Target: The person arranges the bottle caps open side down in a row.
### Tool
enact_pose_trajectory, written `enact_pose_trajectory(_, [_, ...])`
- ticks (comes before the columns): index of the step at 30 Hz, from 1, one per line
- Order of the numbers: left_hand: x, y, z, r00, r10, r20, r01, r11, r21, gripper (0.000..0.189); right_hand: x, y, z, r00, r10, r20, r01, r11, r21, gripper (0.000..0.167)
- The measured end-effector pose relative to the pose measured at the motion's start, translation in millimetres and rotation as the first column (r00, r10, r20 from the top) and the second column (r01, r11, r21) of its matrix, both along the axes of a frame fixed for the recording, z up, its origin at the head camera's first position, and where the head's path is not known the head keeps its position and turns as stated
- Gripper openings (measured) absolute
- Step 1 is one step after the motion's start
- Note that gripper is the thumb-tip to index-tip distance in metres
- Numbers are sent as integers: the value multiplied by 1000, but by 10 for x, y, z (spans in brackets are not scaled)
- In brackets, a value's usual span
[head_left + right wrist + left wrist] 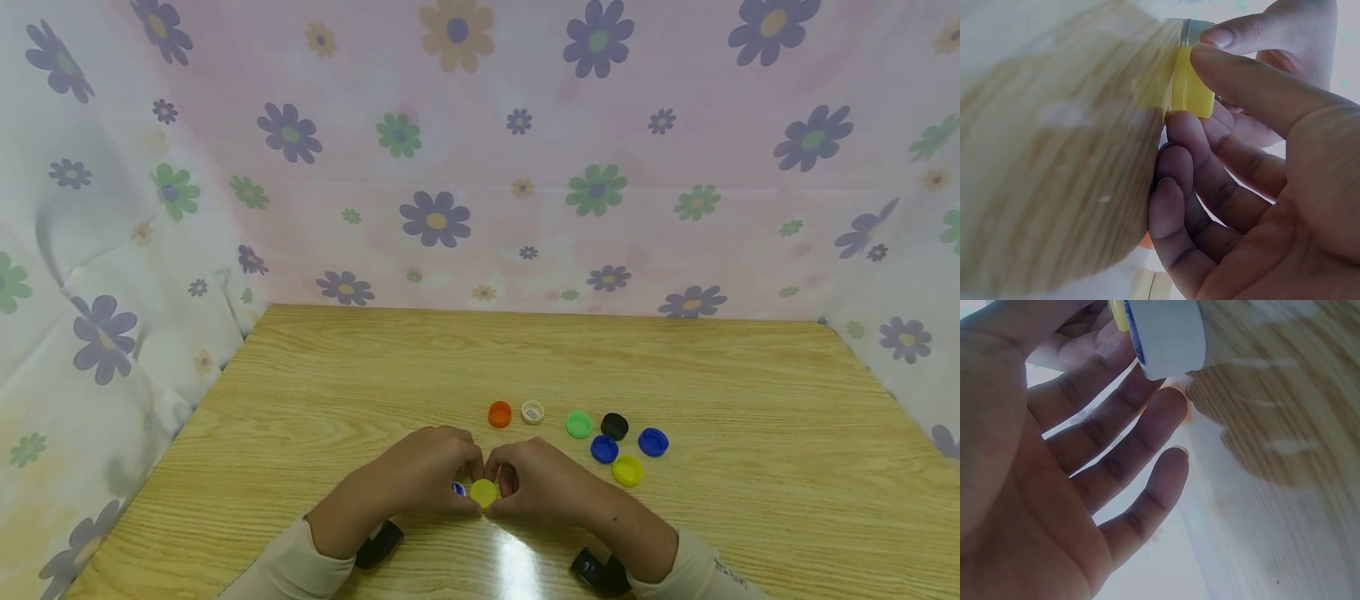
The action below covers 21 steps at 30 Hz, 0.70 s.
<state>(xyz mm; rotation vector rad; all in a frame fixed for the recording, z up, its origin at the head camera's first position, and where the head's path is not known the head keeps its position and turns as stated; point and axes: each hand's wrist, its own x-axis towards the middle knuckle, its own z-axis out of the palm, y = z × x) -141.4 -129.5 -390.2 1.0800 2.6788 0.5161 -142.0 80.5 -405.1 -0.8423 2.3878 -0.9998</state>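
1. Yellow cap (483,493), head view: it lies on the worktop (375,358) between both hands. The right grip (538,479), at its 3 o'clock, pinches it between thumb and forefinger. The left grip (429,468), at its 9 o'clock, curls thumb and forefinger round the white cap (458,490), tips by the yellow rim. Side-on fingertip holds presumably suit such low discs, and two facing hands should steady the pair.

2. Head view, clocked from the yellow cap: orange cap (499,414) at 12; clear cap (532,412) at 1; green cap (579,424) and black cap (614,427) at 2; near blue cap (604,449) and far blue cap (653,442) between 2 and 3; spare yellow (627,471) at 3. Lying off there probably spares the hands any clutter. Count: nine caps; two yellow, two blue, one each of orange, clear, green, black and white.

3. Left wrist view: the white cap is at 12 o'clock, its blue edge facing a yellow sliver at 10. Lower fingers fan out, probably to avoid nudging it; how firmly the left grip presses, I cannot tell. Count: two caps.

4. Right wrist view: the yellow cap is at 1 o'clock, down on the worktop, thumb one side, fingers the other, likely to control it squarely. The white cap sits at its 12; whether they touch, I cannot tell. Count: two caps.
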Motion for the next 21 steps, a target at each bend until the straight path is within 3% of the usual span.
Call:
enact_pose_trajectory(12, [4, 5, -13, 1000, 5, -19, -5, 1000, -3, 25, -5, -4, -16, 1000, 2, -11, -2, 1000, 8, 23])
enact_pose_trajectory(21, [-46, -50, -29, 1000, 15, 10, -15, 1000, 5, 29, -17, 47, 25, 1000, 10, 15, -10, 1000, 25, 27])
